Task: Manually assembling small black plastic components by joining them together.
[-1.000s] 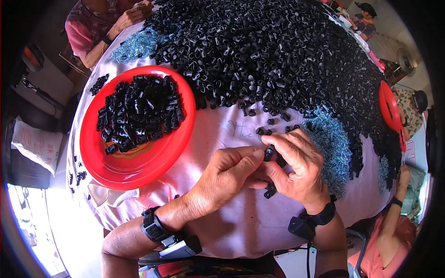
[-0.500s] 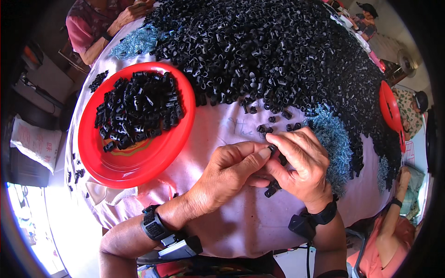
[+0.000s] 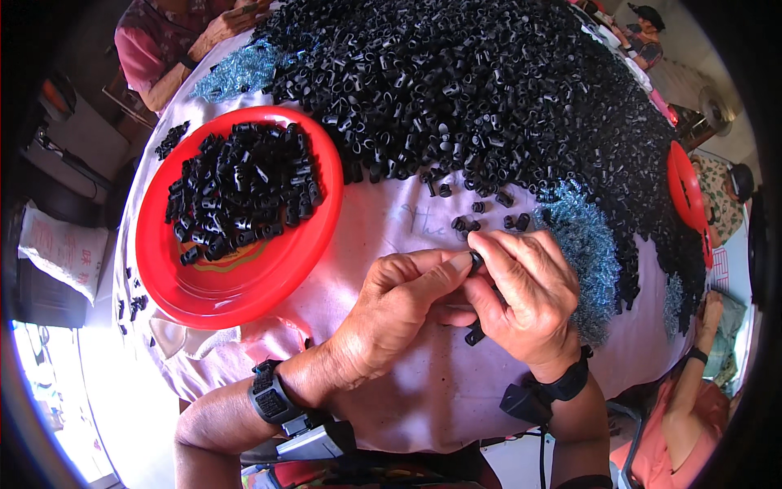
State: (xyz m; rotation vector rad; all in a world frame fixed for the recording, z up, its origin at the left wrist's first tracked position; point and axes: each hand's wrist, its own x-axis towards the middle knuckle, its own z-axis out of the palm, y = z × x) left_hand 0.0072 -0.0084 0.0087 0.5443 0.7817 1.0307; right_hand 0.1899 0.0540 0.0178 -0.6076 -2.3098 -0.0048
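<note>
1. Two hands meet near the table's (image 3: 391,220) front edge, over its pale pink cloth, and work on one small black plastic piece (image 3: 476,259) held between them.
2. Far left, near the table's left edge, a round red tray (image 3: 314,244) holds a loose heap of black pieces (image 3: 240,200); a few stray black bits lie on the cloth just outside its rim.
3. The left hand (image 3: 391,314) comes in from the lower edge with a dark band and device at the wrist. Its fingers are curled narrow, thumb and forefinger pinched on the small black plastic piece.
4. The right hand (image 3: 525,297), also banded at the wrist, is closed on the same piece from the other side, its fingertips touching those of the left hand. A second black part (image 3: 474,334) sticks out below its palm, held in the curled fingers.
5. Just beyond the fingertips, several single black pieces (image 3: 497,213) lie apart on the cloth.
6. Behind them a big pile of black pieces (image 3: 489,90) covers the far half of the table and runs down its right edge.
7. To the right of the hands, a patch of blue fuzzy material (image 3: 582,244) lies against the pile.
8. At the right edge stands another red tray (image 3: 683,187), seen edge-on.
9. Other people sit around the far and right sides.
</note>
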